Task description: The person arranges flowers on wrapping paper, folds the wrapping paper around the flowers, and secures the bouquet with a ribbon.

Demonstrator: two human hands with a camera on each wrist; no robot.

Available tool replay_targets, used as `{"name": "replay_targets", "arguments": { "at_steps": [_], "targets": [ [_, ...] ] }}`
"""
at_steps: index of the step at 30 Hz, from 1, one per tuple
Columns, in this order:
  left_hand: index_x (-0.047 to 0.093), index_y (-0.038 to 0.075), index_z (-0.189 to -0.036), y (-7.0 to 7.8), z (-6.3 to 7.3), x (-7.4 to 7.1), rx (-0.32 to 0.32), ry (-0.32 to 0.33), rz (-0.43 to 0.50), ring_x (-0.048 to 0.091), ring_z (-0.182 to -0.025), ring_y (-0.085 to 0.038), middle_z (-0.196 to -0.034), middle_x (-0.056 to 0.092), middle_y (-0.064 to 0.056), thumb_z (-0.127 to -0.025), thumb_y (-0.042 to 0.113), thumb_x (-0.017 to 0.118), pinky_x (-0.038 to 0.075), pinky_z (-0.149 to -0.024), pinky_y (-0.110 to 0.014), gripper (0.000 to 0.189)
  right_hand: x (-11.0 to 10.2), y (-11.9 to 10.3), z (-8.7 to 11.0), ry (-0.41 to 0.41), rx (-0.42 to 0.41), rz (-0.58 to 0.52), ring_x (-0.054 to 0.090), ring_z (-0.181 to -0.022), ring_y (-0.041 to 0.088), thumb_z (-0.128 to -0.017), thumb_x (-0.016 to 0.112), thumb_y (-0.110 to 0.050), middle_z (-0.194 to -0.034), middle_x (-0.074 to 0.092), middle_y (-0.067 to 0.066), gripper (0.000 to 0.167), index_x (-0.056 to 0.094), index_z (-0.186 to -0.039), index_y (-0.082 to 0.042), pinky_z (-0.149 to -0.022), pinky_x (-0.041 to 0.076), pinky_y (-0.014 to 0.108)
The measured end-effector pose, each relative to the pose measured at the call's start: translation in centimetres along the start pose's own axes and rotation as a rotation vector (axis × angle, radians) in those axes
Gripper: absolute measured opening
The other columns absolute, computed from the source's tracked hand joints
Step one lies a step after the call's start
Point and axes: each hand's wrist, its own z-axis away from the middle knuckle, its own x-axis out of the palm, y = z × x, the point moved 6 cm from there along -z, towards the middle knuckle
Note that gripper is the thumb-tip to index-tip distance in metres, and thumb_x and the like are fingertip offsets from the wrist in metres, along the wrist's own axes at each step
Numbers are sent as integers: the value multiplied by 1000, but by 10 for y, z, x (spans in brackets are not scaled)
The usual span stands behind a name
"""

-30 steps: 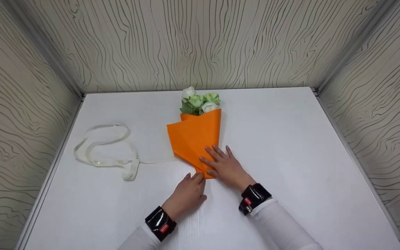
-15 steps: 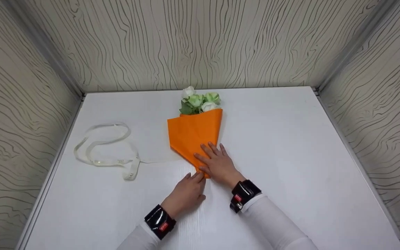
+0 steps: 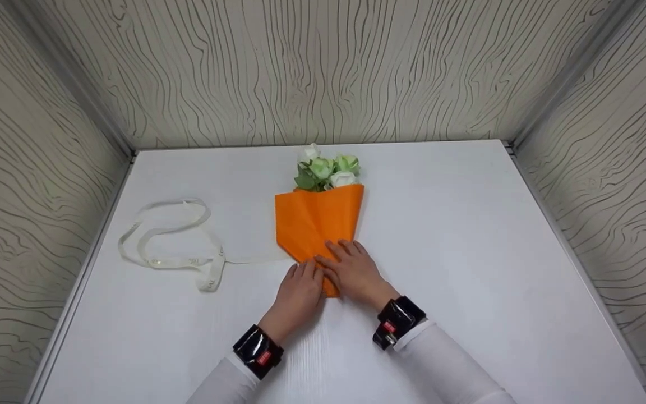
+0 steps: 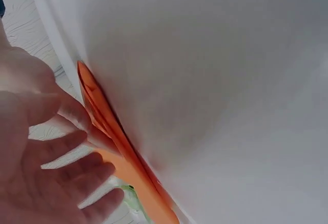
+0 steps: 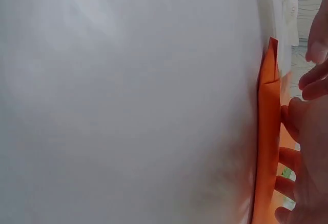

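Left hand [image 3: 296, 295] and right hand [image 3: 358, 277], slightly apart with fingers extended, rested on the orange wrapper [image 3: 314, 219]; its flowers [image 3: 321, 168] neared the desk's [image 3: 469, 235] far edge. Only the wrist views showed the wrapper side-on.

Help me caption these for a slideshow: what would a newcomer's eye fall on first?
Probably the bright orange wrapper at the middle of the white table, with white and pale green flowers showing at its far end. Next, the left hand and right hand, resting on its narrow near end. Then the loosely looped pale ribbon, to the wrapper's left in the head view.
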Motion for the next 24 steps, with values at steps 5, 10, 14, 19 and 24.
{"name": "replay_targets", "arguments": {
  "at_steps": [5,10,14,19,24],
  "targets": [
    [48,-4,-141,-1,4,7,-97,-126,6,46,-130,-36,-141,48,-23,-95,46,60,38,-105,-53,69,-4,-12,12,18,-11,-22,41,-130,33,-105,45,-30,-147,46,10,42,52,-144,-15,-109,31,47],
    [46,-6,-142,0,8,13,-170,-210,8,43,-133,-36,-144,45,-25,-91,64,54,33,-106,-58,87,-5,-11,24,64,-10,-75,40,-133,30,-102,53,-26,-147,44,12,45,51,-143,-8,-110,31,46],
    [45,-8,-142,-2,8,14,-220,-211,7,43,-132,-39,-144,44,-26,-88,70,52,30,-107,-60,95,-5,-3,30,90,-6,-120,31,-141,29,-101,55,-32,-153,36,12,47,50,-143,-11,-114,22,50],
    [47,-9,-140,-1,7,14,-244,-223,-66,46,-129,-41,-141,47,-26,-88,72,49,30,-107,-59,96,-3,3,32,103,-36,-133,28,-143,27,-102,52,-34,-155,34,11,47,49,-145,-13,-114,22,52],
    [51,-7,-138,1,7,15,-244,-227,-147,48,-128,-38,-138,51,-24,-89,73,45,32,-107,-57,94,-1,5,35,103,-52,-121,33,-141,28,-103,50,-34,-152,39,12,46,50,-144,-12,-111,28,53]
  ]
}}
